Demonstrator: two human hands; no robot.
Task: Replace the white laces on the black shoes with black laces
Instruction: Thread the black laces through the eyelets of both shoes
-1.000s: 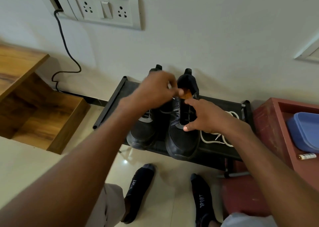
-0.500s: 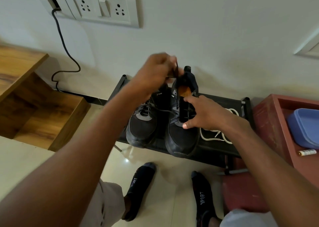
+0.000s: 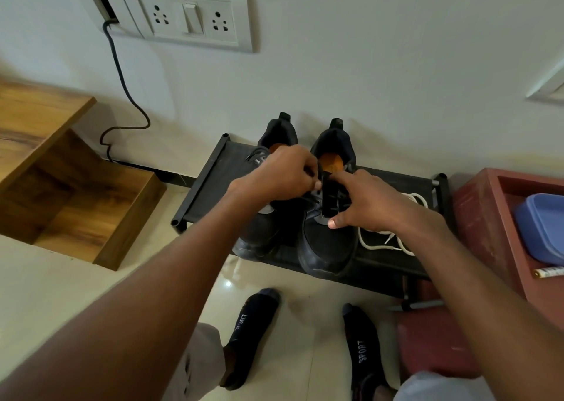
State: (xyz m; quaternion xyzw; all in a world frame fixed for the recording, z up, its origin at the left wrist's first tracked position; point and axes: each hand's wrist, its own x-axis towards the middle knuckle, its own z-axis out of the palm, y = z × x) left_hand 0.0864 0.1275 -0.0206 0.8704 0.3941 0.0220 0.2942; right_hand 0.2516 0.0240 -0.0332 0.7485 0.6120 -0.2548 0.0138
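Note:
Two black shoes stand side by side on a low black rack (image 3: 201,184), toes toward me. My left hand (image 3: 283,175) hovers over the left shoe (image 3: 259,233) and pinches a black lace (image 3: 320,172) at the top of the right shoe's (image 3: 328,248) tongue. My right hand (image 3: 363,202) rests on the right shoe's lacing, index finger pointing at the top eyelets, thumb pressed low on the tongue. A loose white lace (image 3: 384,239) lies on the rack to the right of the shoes.
A wooden stepped cabinet (image 3: 61,193) stands at the left. A red shelf (image 3: 488,217) with a blue box (image 3: 543,226) stands at the right. A wall socket panel (image 3: 189,19) and a black cable (image 3: 125,89) are on the wall behind. My socked feet (image 3: 253,333) stand on the tiled floor.
My left hand, which had pulled the black lace up above the shoes, has come back down to the right shoe's top eyelets. My right hand stays on the shoe.

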